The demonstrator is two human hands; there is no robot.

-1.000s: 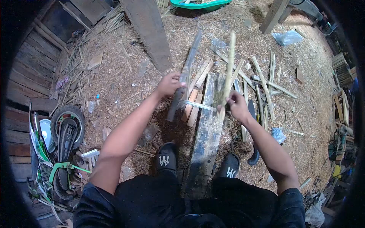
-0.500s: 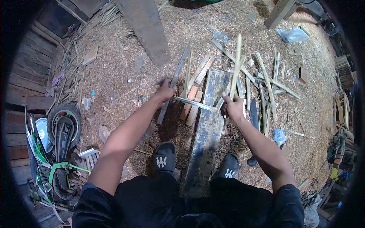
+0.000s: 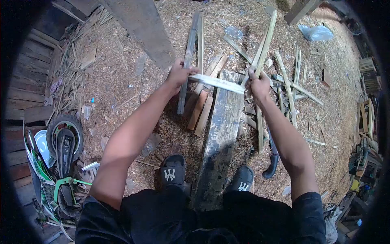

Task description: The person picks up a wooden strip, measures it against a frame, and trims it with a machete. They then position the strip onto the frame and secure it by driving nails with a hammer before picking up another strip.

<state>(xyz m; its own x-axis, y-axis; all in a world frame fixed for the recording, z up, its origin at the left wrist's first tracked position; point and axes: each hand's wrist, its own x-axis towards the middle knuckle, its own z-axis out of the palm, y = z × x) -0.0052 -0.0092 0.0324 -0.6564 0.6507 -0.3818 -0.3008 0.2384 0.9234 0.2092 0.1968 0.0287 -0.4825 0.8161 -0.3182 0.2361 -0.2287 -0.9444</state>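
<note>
My left hand (image 3: 178,76) is closed around a grey wooden slat (image 3: 190,44) that stands lengthwise. From beside those fingers a pale crosspiece (image 3: 219,83) runs rightward above the dark plank (image 3: 222,122). Its right end reaches pale wooden sticks (image 3: 267,42), around which my right hand (image 3: 260,86) is closed. Two of these sticks splay apart toward their far ends. Short wood blocks (image 3: 198,110) lie just left of the plank. Partly hidden by my right forearm is a long blade with a black curved handle (image 3: 271,166).
Loose wooden strips (image 3: 286,83) are scattered at the right on ground covered with shavings. A broad board (image 3: 140,30) slants in from the top. A small green bike (image 3: 65,162) lies at the left. My sandalled feet flank the plank; a plastic bag (image 3: 316,33) lies far right.
Both hands have moved away from my body, carrying the slat, crosspiece and sticks along. The crosspiece now shows its broad pale face, and more of the blade's black handle is visible.
</note>
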